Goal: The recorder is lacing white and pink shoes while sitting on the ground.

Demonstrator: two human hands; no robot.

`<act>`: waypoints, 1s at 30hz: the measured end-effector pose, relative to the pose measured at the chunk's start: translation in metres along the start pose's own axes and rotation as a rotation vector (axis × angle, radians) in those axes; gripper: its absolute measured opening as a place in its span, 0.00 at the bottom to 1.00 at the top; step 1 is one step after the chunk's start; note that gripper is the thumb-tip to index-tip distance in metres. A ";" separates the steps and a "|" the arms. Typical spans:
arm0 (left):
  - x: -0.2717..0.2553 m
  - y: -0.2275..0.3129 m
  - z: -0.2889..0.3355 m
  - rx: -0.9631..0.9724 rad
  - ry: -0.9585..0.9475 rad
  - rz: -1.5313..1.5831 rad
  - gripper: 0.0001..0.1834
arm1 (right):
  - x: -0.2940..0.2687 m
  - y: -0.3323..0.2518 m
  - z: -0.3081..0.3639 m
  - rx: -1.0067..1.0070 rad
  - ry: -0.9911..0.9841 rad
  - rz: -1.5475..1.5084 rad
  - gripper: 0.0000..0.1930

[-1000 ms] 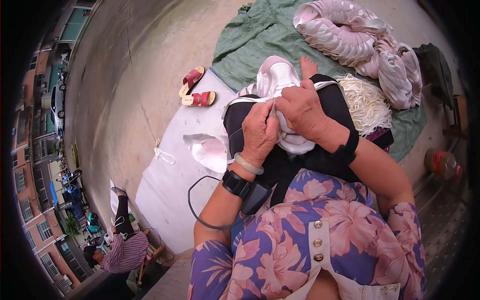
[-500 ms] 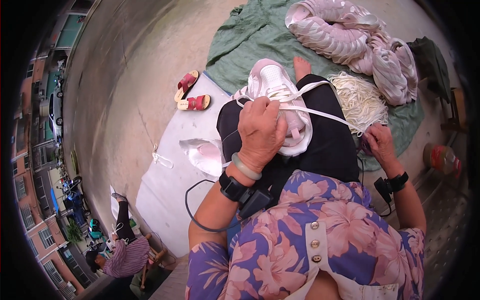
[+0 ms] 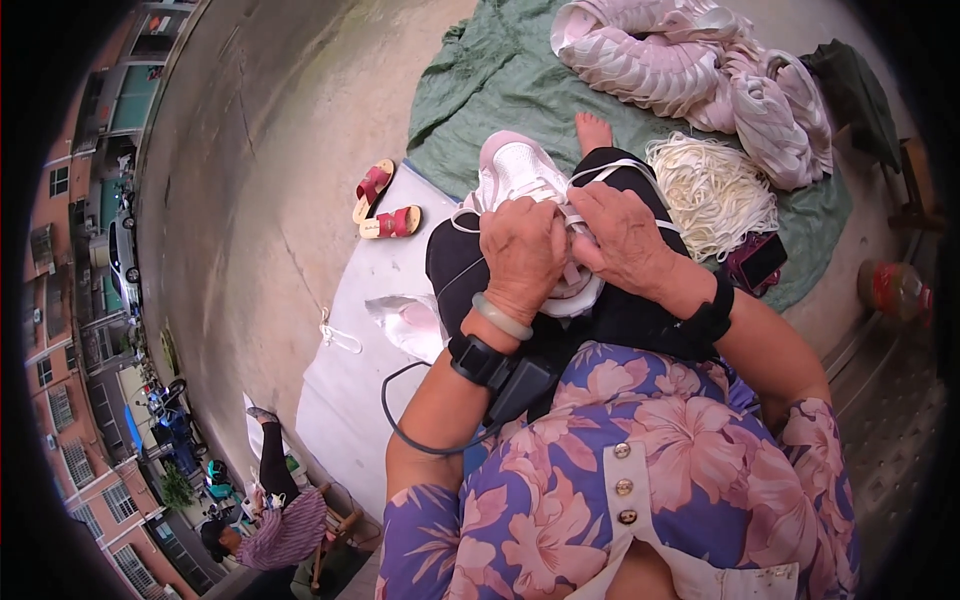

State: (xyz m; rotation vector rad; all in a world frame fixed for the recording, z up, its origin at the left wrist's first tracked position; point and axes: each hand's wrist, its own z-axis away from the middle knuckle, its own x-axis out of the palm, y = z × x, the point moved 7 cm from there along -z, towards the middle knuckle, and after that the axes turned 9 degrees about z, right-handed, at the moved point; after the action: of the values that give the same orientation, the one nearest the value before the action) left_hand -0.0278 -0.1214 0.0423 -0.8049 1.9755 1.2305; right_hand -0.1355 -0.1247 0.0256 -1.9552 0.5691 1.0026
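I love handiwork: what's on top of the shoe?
White laces show on the shoe; the left hand and right hand cover part of its middle, so that can't be seen.

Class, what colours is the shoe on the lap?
The shoe is white and pale pink; head view.

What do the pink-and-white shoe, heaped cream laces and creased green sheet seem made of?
Pink-and-white shoe: probably matte mesh or knit at the toe, judging by its fine texture.
Heaped cream laces: likely dull woven textile, as the strands lie limp.
Creased green sheet: matte cloth or woven plastic; the soft folds leave this open.
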 end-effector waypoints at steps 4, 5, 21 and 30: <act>0.003 -0.001 0.002 -0.003 -0.004 -0.020 0.03 | 0.004 0.006 -0.001 0.014 0.030 -0.050 0.13; 0.003 -0.001 0.001 0.004 0.008 -0.013 0.03 | 0.005 0.009 -0.001 0.014 0.030 -0.051 0.13; -0.019 0.025 -0.034 -0.077 0.007 0.730 0.09 | -0.071 0.028 -0.014 0.327 -0.256 -0.727 0.05; -0.060 0.104 -0.063 -0.001 -0.331 1.124 0.12 | -0.170 -0.027 -0.031 0.075 -0.085 -0.846 0.06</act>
State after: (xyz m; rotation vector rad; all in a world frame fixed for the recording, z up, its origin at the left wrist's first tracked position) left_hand -0.0871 -0.1314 0.1641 0.6274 2.1360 1.7785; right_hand -0.2015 -0.1330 0.1876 -1.8000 -0.2712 0.5013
